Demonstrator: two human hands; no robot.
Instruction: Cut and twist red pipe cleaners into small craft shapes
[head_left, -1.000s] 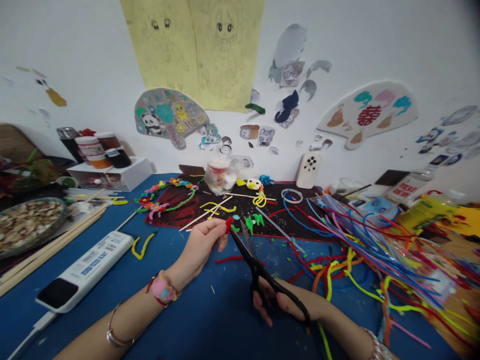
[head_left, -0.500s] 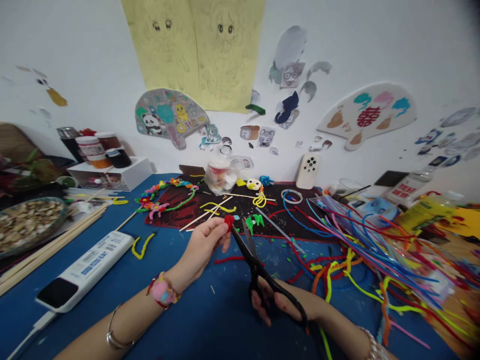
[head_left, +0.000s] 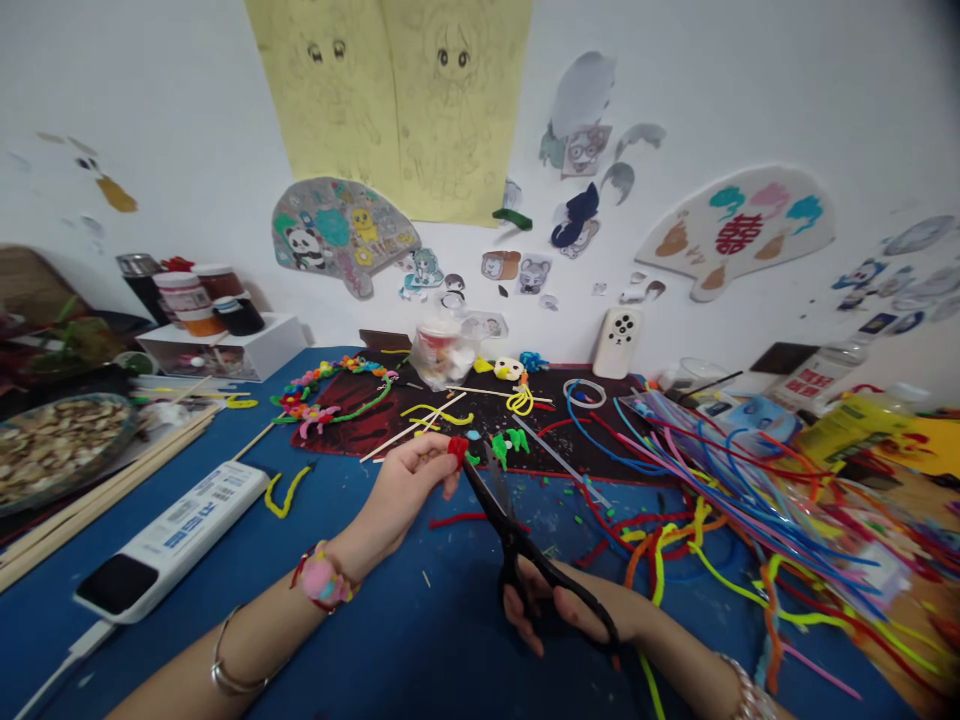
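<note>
Between the thumb and fingers of my left hand (head_left: 412, 480) is a small bent piece of red pipe cleaner (head_left: 457, 449). My right hand (head_left: 551, 600) has its fingers through the handles of black scissors (head_left: 517, 545). Their blades are parted and point up and left, with one tip close to the red piece; whether it touches I cannot tell. Just beyond the blades lies a green pipe cleaner shape (head_left: 510, 446). A straight red pipe cleaner (head_left: 461, 520) rests on the blue table between my hands.
Loose coloured pipe cleaners (head_left: 720, 500) spread over the right side. A flower-decorated ring (head_left: 337, 390) and thin sticks (head_left: 412, 430) lie on the dark mat (head_left: 352, 440). At left are a white device with a cable (head_left: 180, 540) and a bowl (head_left: 67, 450). A phone (head_left: 615, 342) leans on the wall.
The red piece has turned slightly in my left fingers and looks more compact. My right hand and the scissors have barely moved.
</note>
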